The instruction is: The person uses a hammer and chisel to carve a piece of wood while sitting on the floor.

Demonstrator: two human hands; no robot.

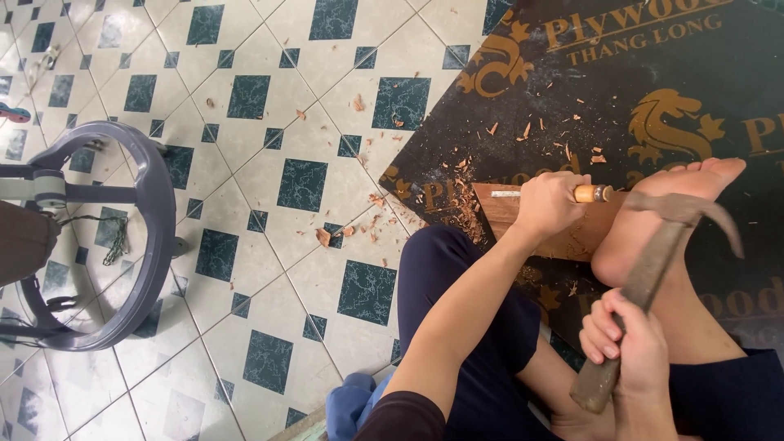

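Observation:
My left hand [545, 204] grips a chisel [590, 193] by its wooden handle, the thin metal blade lying flat toward the left over a reddish wooden board [496, 208]. My right hand [629, 339] holds the worn wooden handle of a hammer [653, 261], its dark metal head blurred and just right of the chisel's butt end. A bare foot [665, 208] rests on the board's right part, pinning it on a black plywood sheet [588, 90]. The board's middle is hidden behind my left hand and the foot.
Wood chips and shavings [465, 200] lie scattered over the black sheet and the tiled floor [269, 163]. A grey plastic chair frame [139, 237] stands at the left. A blue cloth [351, 404] lies by my knee at the bottom.

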